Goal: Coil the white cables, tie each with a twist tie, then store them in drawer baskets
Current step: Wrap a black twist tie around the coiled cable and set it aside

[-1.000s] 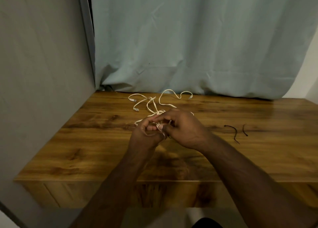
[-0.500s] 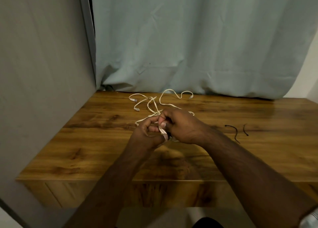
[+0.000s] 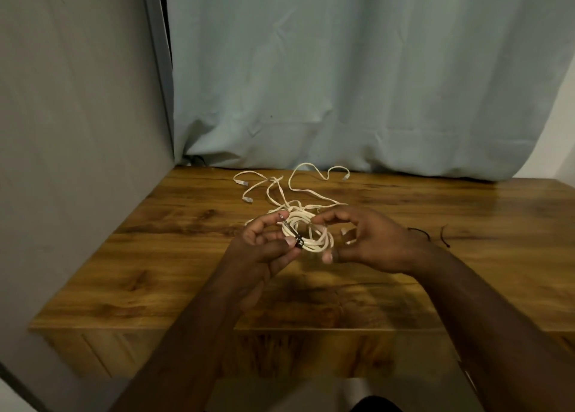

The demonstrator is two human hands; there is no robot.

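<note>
Grey wall panel (image 3: pixel 77 162) stands at far left, against the wooden table (image 3: pixel 186 271). Left hand (image 3: pixel 261 246) is raised above the table, fingers curled, thumb and fingertips pinching the coiled white cable (image 3: pixel 311 234) at its near-left edge — directly at the dark twist tie (image 3: pixel 299 242) wrapped round the loops. The coil hangs between both hands, clear of the table. Loose white cables (image 3: pixel 289 187) lie behind it, toward the curtain (image 3: pixel 342 84). Right hand (image 3: pixel 373 243) sits just beside the coil's right side, fingers loosely spread and holding nothing. Two spare twist ties (image 3: pixel 445 239) lie on the table beyond the right wrist.
</note>
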